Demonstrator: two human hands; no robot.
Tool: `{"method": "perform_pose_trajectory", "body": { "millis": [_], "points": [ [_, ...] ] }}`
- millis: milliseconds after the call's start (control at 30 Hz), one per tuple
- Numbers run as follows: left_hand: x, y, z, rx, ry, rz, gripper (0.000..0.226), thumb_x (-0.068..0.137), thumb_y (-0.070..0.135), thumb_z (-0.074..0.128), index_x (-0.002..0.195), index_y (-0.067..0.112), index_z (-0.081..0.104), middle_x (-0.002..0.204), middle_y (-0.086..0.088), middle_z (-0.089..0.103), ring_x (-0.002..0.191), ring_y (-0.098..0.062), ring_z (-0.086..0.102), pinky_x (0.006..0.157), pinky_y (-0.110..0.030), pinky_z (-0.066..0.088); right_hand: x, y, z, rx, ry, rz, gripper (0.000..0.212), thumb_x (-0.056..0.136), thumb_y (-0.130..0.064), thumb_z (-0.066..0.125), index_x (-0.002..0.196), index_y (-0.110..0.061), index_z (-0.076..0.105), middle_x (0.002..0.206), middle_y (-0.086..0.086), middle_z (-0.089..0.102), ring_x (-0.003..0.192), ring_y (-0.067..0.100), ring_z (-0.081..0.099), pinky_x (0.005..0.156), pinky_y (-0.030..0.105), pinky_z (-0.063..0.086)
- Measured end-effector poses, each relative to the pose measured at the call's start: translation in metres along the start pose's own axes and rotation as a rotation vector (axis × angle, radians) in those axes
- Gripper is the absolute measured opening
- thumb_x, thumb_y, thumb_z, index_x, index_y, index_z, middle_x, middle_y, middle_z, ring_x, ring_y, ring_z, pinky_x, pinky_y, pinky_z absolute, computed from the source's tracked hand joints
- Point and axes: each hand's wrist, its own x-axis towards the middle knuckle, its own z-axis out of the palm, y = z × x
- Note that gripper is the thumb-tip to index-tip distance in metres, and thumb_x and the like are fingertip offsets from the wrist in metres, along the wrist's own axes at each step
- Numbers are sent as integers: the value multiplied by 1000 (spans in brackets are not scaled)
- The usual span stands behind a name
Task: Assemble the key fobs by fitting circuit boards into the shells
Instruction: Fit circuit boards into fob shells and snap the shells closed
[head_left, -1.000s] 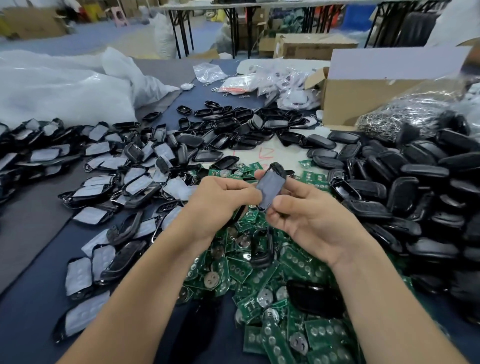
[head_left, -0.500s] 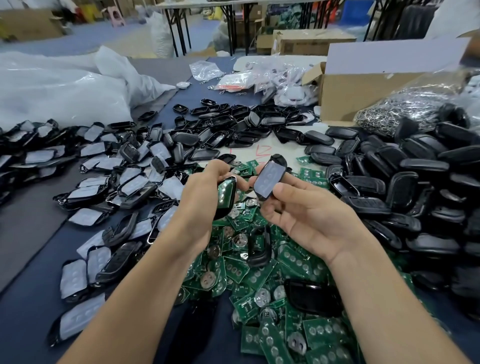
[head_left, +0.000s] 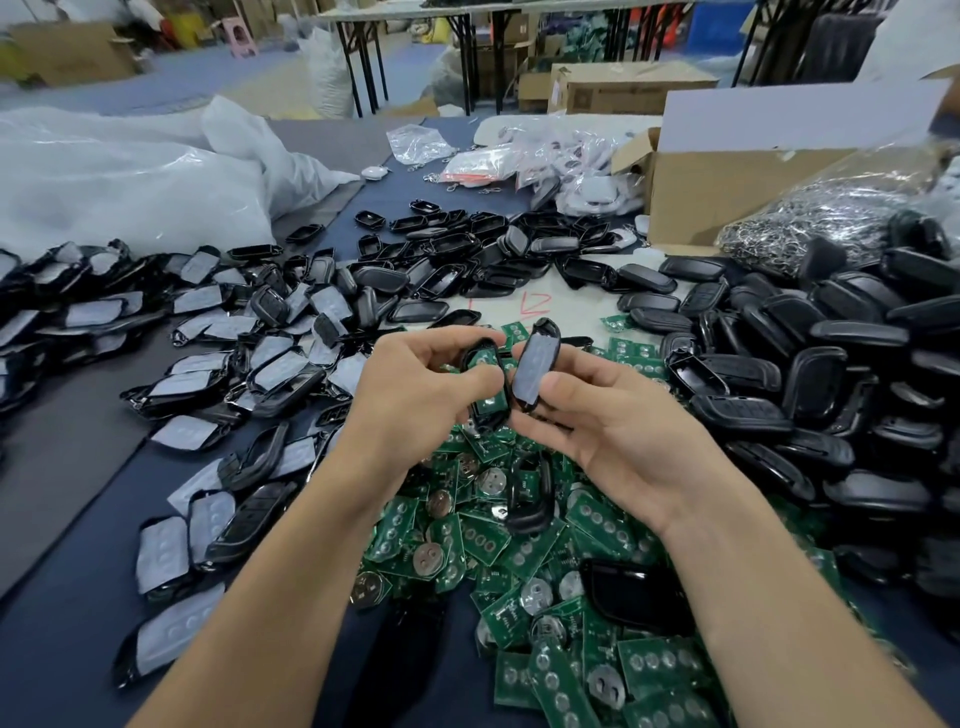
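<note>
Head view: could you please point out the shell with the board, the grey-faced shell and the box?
shell with board (head_left: 485, 359): head view, on the green board near its top.
grey-faced shell (head_left: 531, 364): head view, middle of the grey face.
box (head_left: 727, 192): head view, front wall.

Dark blue table under heaps of black shells, green circuit boards, a cardboard box, white plastic bags.

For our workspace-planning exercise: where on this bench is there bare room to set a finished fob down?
Bare: the grey mat at the left edge under the film-covered shells, and the blue mat in the lower-left corner. Crowded: circuit boards, black shells.
</note>
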Motion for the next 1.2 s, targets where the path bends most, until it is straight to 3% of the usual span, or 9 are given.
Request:
{"method": "perform_pose_trajectory", "body": {
  "millis": [133, 333, 567, 700, 833, 933, 1033, 1133, 1200],
  "points": [
    [1, 0, -2, -24, 4, 17, 30, 84, 6, 83, 105, 26, 83, 72, 15, 73, 51, -13, 52, 55, -20, 49, 0, -1, -1, 4, -12, 8, 42, 76, -8, 73, 119, -5, 72, 109, 12, 77, 97, 20, 76, 84, 36, 63],
    [2, 1, -2, -81, 22, 18, 27, 84, 0, 82, 104, 17, 82, 68, 9, 69, 48, -12, 51, 51, -16, 46, 0, -1, -1, 12, -26, 23, 44, 76, -6, 74, 120, -3, 71, 111, 15, 76, 98, 24, 76, 83, 38, 63],
    [3, 0, -3, -163, 70, 45, 28, 82, -3, 80, 96, 21, 84, 69, 3, 67, 50, -13, 50, 51, -19, 46, -1, -3, 0, 42, -9, 23, 38, 76, -6, 73, 114, -4, 73, 111, 17, 77, 100, 25, 75, 86, 35, 63],
    [6, -2, -1, -195, 146, 80, 26, 86, -7, 74, 90, 18, 81, 71, 9, 71, 52, -5, 52, 54, -14, 44, -2, -5, 0, 166, 24, 19, 43, 75, -6, 72, 117, -1, 71, 109, 17, 77, 96, 26, 75, 87, 33, 63],
    [6, -1, -5, -230, 3, 57, 27, 91, -10, 62, 86, 12, 78, 87, -4, 77, 44, -12, 41, 49, -15, 40, -4, -6, 1, 186, -2, -30, 41, 75, -1, 71, 116, -3, 70, 110, 16, 76, 99, 27, 74, 86, 33, 62],
    [3, 0, -5, -261, -118, 28, 30, 78, -6, 59, 83, 17, 77, 83, -7, 75, 46, -11, 38, 47, -13, 35, -4, -6, 0, 181, 13, -65, 36, 74, 3, 70, 110, -3, 72, 113, 19, 75, 105, 29, 73, 85, 34, 62],
    [-1, 3, -1, -202, -148, 55, 44, 65, 2, 55, 95, 20, 82, 75, -2, 72, 48, -8, 36, 50, -16, 33, -4, -7, -1, 195, 20, -87, 38, 74, 4, 70, 111, -3, 71, 114, 18, 75, 105, 29, 73, 83, 33, 62],
    [-4, 4, 4, -98, -199, 148, 55, 74, -4, 60, 117, 25, 78, 82, 0, 77, 49, -7, 44, 51, -16, 41, -4, -6, -3, 196, 14, -98, 41, 77, 3, 70, 117, -2, 69, 116, 17, 75, 104, 29, 74, 84, 34, 62],
    [-4, 4, 6, -53, -207, 182, 50, 83, -11, 66, 119, 22, 78, 84, 3, 79, 49, -11, 48, 49, -19, 43, -4, -6, -3, 179, 3, -92, 39, 77, 0, 71, 116, -4, 70, 113, 16, 76, 101, 28, 75, 85, 33, 61]
  ]
}}
